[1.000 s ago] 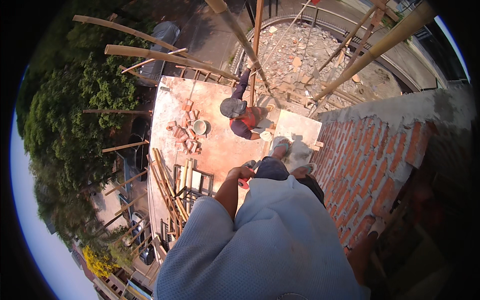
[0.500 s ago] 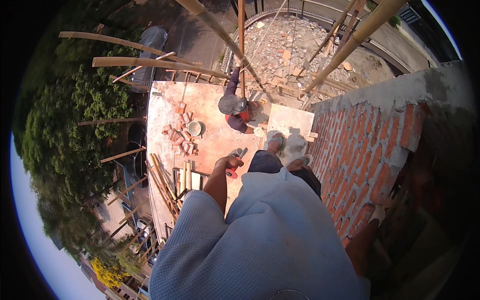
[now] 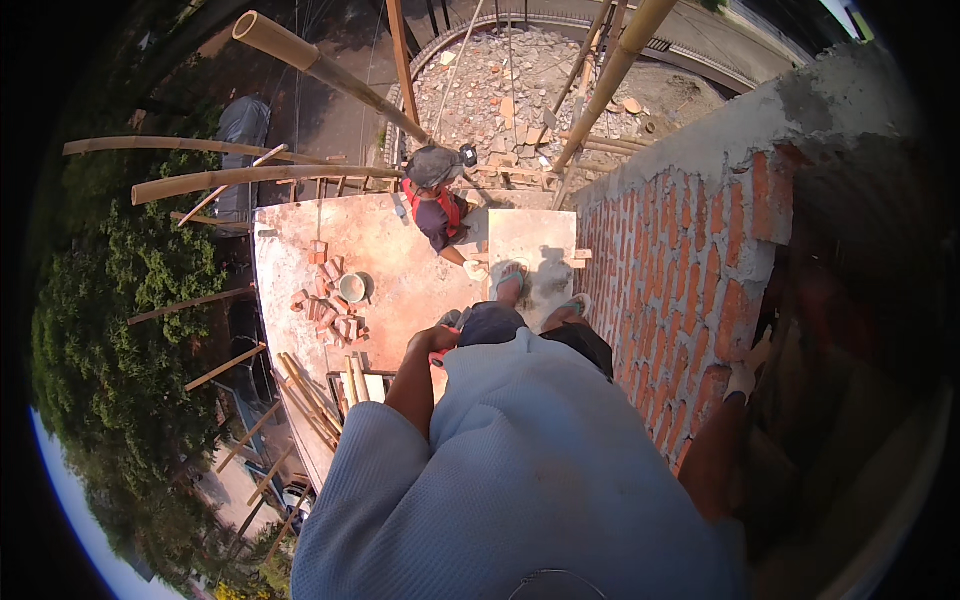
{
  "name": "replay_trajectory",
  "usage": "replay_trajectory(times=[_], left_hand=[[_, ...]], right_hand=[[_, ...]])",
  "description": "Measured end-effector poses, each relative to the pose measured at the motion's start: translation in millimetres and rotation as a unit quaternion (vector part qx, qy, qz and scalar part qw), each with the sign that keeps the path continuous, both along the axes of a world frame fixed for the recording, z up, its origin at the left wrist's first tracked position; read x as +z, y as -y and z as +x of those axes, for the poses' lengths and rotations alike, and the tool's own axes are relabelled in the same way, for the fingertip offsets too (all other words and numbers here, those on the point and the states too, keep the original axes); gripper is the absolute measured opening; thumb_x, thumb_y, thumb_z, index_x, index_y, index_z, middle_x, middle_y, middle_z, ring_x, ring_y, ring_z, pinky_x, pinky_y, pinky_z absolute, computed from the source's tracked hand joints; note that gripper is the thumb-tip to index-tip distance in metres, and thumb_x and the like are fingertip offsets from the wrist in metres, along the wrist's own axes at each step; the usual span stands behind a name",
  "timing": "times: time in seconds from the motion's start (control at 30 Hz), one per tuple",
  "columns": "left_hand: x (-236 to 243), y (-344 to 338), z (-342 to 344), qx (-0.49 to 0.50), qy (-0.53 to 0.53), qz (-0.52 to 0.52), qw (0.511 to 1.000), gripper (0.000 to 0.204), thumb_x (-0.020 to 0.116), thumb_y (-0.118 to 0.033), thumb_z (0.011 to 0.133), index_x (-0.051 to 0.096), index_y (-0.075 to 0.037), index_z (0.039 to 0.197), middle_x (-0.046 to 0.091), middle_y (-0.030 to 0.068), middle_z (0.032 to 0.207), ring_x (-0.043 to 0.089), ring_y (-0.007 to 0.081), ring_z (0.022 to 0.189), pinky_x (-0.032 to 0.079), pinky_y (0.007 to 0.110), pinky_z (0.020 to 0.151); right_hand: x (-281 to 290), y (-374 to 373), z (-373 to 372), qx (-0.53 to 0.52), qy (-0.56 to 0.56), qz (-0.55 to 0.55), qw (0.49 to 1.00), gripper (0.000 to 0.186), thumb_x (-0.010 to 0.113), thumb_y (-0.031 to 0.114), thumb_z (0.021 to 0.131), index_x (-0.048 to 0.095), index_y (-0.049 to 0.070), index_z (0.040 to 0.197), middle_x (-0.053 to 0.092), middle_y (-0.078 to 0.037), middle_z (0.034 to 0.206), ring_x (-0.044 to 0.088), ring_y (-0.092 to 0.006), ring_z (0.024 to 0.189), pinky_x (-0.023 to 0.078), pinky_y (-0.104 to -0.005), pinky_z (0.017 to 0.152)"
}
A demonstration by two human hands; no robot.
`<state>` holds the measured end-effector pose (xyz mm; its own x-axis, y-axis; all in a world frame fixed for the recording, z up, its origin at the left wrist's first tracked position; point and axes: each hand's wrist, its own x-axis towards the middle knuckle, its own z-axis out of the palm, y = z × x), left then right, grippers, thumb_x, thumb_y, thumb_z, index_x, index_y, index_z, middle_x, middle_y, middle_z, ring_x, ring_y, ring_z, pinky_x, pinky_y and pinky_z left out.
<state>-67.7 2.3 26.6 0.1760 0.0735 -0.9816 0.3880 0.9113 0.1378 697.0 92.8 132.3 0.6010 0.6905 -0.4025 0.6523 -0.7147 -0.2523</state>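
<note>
I stand high up beside a red brick wall (image 3: 690, 280), looking straight down past my pale blue shirt. My left hand (image 3: 440, 340) is down by my thigh, closed around a red-handled tool whose head I cannot make out. My right hand (image 3: 745, 372), in a pale glove, rests with fingers spread on the edge of the brick wall. Both my sandalled feet (image 3: 510, 280) stand on a grey board (image 3: 535, 235) next to the wall. Below, a person (image 3: 435, 195) in a red vest and a hat stands on a slab.
The pinkish concrete slab (image 3: 400, 260) far below carries loose bricks (image 3: 330, 310) and a small round bowl (image 3: 352, 287). Bamboo scaffold poles (image 3: 330, 75) cross above it, planks (image 3: 310, 395) lie at its edge, rubble (image 3: 520, 80) lies beyond, and trees (image 3: 130, 330) stand at left.
My left hand with the tool has drawn in closer to my thigh. The person below has shifted toward the slab's far edge, and my view has tilted slightly.
</note>
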Motion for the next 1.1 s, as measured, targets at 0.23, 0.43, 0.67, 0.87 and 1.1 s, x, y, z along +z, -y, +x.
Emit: replay_trajectory(times=[0.23, 0.43, 0.67, 0.87, 1.1], left_hand=[[-1.8, -8.1, -30.5, -0.042, 0.077, 0.054, 0.995, 0.026, 0.055, -0.026, 0.088, 0.069, -0.005, 0.083, 0.067, 0.0056, 0.080, 0.061, 0.0135, 0.072, 0.048, 0.033, 0.066], [-8.5, -27.3, -49.4, -0.041, 0.059, 0.023, 0.997, 0.014, 0.059, -0.022, 0.087, 0.064, -0.010, 0.081, 0.059, 0.0012, 0.068, 0.054, 0.0118, 0.058, 0.043, 0.031, 0.055], [-26.0, -63.6, -58.9, -0.125, 0.058, -0.017, 0.990, 0.012, 0.059, -0.021, 0.086, 0.061, -0.012, 0.078, 0.053, -0.0002, 0.063, 0.049, 0.0109, 0.053, 0.039, 0.031, 0.050], [-19.8, -115.5, -29.8, -0.189, 0.035, 0.024, 0.981, 0.018, 0.059, -0.025, 0.084, 0.052, -0.013, 0.071, 0.046, -0.0010, 0.059, 0.042, 0.0105, 0.047, 0.034, 0.031, 0.043], [8.7, -186.3, 47.5, -0.360, 0.083, 0.354, 0.859, 0.033, 0.061, -0.033, 0.077, 0.058, -0.001, 0.071, 0.061, 0.0070, 0.066, 0.057, 0.0166, 0.060, 0.045, 0.035, 0.059]], right_hand=[[104.2, -2.1, -125.3, -0.135, 0.086, 0.004, 0.987, 0.049, 0.052, 0.037, 0.094, 0.057, 0.006, 0.132, 0.057, -0.022, 0.132, 0.053, -0.0384, 0.123, 0.044, -0.0468, 0.099], [132.3, 23.5, -166.5, -0.153, 0.172, 0.186, 0.955, 0.045, 0.056, 0.039, 0.094, 0.069, -0.002, 0.109, 0.068, -0.025, 0.106, 0.064, -0.0395, 0.101, 0.048, -0.0463, 0.085], [102.0, 71.0, -179.9, -0.100, 0.079, 0.279, 0.952, 0.047, 0.058, 0.035, 0.094, 0.059, 0.001, 0.127, 0.065, -0.022, 0.117, 0.065, -0.0326, 0.103, 0.049, -0.0422, 0.086], [68.6, 97.6, -220.5, -0.051, 0.048, 0.244, 0.967, 0.044, 0.058, 0.031, 0.093, 0.057, 0.004, 0.127, 0.065, -0.017, 0.099, 0.063, -0.0284, 0.089, 0.049, -0.0392, 0.079], [73.1, 95.1, -264.7, 0.043, -0.070, 0.259, 0.962, 0.025, 0.059, 0.024, 0.092, 0.060, 0.004, 0.107, 0.051, -0.011, 0.073, 0.050, -0.0227, 0.065, 0.043, -0.0346, 0.064]])
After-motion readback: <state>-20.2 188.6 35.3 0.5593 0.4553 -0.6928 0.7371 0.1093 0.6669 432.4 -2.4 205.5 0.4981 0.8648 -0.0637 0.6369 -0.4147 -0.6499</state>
